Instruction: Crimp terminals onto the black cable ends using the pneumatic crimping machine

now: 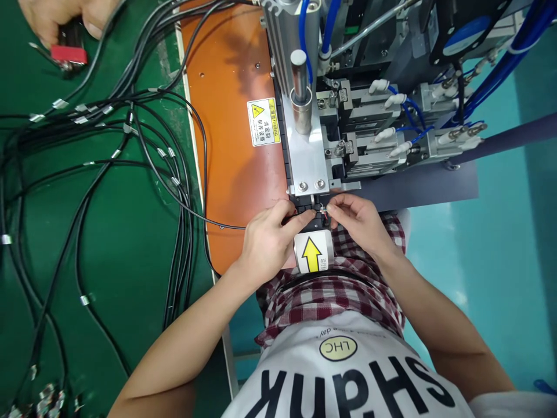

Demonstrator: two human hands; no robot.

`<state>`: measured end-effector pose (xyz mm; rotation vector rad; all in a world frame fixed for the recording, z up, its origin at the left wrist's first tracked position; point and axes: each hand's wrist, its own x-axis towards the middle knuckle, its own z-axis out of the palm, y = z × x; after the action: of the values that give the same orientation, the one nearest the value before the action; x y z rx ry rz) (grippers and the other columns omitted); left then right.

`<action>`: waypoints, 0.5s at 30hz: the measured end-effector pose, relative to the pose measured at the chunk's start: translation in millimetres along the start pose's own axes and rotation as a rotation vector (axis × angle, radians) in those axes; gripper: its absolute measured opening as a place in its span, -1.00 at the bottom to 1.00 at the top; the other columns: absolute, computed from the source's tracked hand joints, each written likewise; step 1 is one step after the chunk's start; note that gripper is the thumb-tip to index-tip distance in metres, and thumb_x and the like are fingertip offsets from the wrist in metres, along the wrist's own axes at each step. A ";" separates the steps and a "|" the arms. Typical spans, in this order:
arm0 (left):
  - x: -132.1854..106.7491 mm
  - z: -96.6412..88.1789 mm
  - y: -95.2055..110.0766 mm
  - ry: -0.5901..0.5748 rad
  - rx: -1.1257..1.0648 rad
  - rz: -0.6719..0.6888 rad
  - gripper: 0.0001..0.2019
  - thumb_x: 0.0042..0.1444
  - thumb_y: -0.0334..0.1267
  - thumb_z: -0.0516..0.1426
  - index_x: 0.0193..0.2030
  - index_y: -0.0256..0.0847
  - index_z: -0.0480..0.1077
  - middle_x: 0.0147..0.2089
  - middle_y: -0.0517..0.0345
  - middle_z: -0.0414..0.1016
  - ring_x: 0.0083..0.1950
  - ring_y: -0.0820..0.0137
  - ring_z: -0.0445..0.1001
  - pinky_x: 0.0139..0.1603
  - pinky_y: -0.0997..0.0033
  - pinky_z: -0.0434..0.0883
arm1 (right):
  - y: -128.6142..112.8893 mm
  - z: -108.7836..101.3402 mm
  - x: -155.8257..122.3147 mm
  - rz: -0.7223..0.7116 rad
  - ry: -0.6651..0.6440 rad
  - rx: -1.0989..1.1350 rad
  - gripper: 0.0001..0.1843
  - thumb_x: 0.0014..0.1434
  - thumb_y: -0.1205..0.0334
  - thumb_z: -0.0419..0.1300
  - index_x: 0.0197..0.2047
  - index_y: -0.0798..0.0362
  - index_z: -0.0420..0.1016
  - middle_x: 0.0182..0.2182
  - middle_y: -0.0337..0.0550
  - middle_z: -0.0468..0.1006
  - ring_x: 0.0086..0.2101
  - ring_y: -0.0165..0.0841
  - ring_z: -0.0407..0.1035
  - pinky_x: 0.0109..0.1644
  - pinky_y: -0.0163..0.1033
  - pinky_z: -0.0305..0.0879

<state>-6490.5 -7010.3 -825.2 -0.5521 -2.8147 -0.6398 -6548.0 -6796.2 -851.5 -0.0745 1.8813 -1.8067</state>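
A black cable (pixel 221 223) runs from the left into my left hand (pixel 267 235), whose fingers are closed over it at a small black fixture (pixel 322 222). The left thumb tip presses near the cable's stripped end. Thin coloured wires (pixel 324 212) come out there, red and white or greenish ones among them. My right hand (pixel 359 220) pinches the wire ends between thumb and forefinger, just right of the fixture. Part of the cable is hidden under my left hand. A metal plate with a yellow arrow label (pixel 312 251) lies right below the fixture.
A machine with a metal column (pixel 301 87), cylinders and blue air hoses (pixel 500 75) stands ahead and right. Its orange base plate (pixel 235 168) carries a warning label (pixel 264 122). Many tagged black cables (pixel 130 110) cover the green mat. Another person's hand (pixel 72 17) is near a red-and-black object (pixel 68 55).
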 end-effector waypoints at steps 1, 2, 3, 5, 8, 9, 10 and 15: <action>0.2 -0.2 -0.2 -0.005 -0.009 0.000 -0.66 0.39 -0.38 -0.05 0.08 -0.16 0.52 -0.22 0.08 0.37 -0.28 0.42 0.38 -0.35 0.47 0.33 | -0.2 0.6 -0.4 -0.003 0.007 0.000 -0.70 0.23 -0.03 0.31 -0.27 0.05 0.50 -0.51 -0.28 0.48 -0.47 -0.41 0.41 -0.29 -0.26 0.32; 0.4 -0.4 -0.3 -0.012 -0.014 -0.001 -0.66 0.38 -0.40 -0.05 0.08 -0.16 0.51 -0.21 0.07 0.38 -0.27 0.42 0.38 -0.35 0.47 0.33 | -0.6 1.1 -0.8 -0.003 0.012 -0.003 -0.70 0.23 -0.04 0.31 -0.28 0.05 0.50 -0.50 -0.28 0.48 -0.47 -0.41 0.41 -0.29 -0.26 0.32; 0.4 -0.6 -0.3 -0.017 -0.016 -0.002 -0.66 0.37 -0.41 -0.05 0.08 -0.16 0.51 -0.21 0.07 0.38 -0.27 0.41 0.38 -0.35 0.47 0.32 | -1.1 1.5 -1.1 -0.002 0.017 -0.008 -0.69 0.22 -0.04 0.32 -0.28 0.05 0.50 -0.50 -0.27 0.48 -0.47 -0.41 0.41 -0.30 -0.26 0.33; 0.2 -0.8 -0.4 -0.025 -0.014 -0.005 -0.65 0.37 -0.41 -0.06 0.08 -0.15 0.50 -0.20 0.07 0.39 -0.27 0.41 0.38 -0.36 0.47 0.31 | -2.0 2.0 -1.2 0.001 0.028 -0.021 -0.68 0.21 -0.05 0.32 -0.28 0.06 0.50 -0.48 -0.26 0.48 -0.46 -0.41 0.41 -0.30 -0.27 0.33; -0.5 -0.6 -0.9 -0.028 -0.016 -0.004 -0.66 0.37 -0.40 -0.05 0.08 -0.15 0.50 -0.19 0.08 0.40 -0.28 0.42 0.37 -0.37 0.46 0.30 | -3.5 2.4 -1.2 0.011 0.038 -0.033 -0.66 0.19 -0.07 0.33 -0.29 0.06 0.51 -0.47 -0.25 0.49 -0.46 -0.41 0.41 -0.31 -0.27 0.32; -0.7 -0.5 -1.1 -0.026 -0.015 -0.002 -0.66 0.37 -0.40 -0.05 0.08 -0.14 0.50 -0.19 0.08 0.40 -0.28 0.41 0.37 -0.37 0.46 0.30 | -4.0 2.5 -1.3 0.017 0.040 -0.034 -0.65 0.19 -0.09 0.33 -0.29 0.06 0.51 -0.47 -0.25 0.49 -0.46 -0.41 0.40 -0.32 -0.27 0.32; -1.0 -0.3 -1.3 -0.025 -0.013 -0.001 -0.66 0.37 -0.40 -0.05 0.09 -0.14 0.49 -0.19 0.08 0.40 -0.28 0.41 0.37 -0.37 0.45 0.30 | -4.6 2.6 -1.4 0.025 0.042 -0.036 -0.64 0.18 -0.09 0.34 -0.29 0.06 0.51 -0.48 -0.25 0.48 -0.46 -0.40 0.40 -0.32 -0.27 0.31; -2.0 0.5 -1.8 -0.044 -0.002 -0.011 -0.64 0.38 -0.38 -0.08 0.10 -0.12 0.49 -0.18 0.07 0.41 -0.28 0.40 0.38 -0.35 0.43 0.32 | -8.2 2.8 -2.4 0.054 0.043 -0.046 -0.63 0.16 -0.11 0.35 -0.28 0.05 0.51 -0.48 -0.25 0.49 -0.47 -0.40 0.40 -0.31 -0.25 0.32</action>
<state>-6489.4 -7012.2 -826.9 -0.5580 -2.8607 -0.6401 -6547.4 -6798.7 -842.9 -0.0012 1.9359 -1.7422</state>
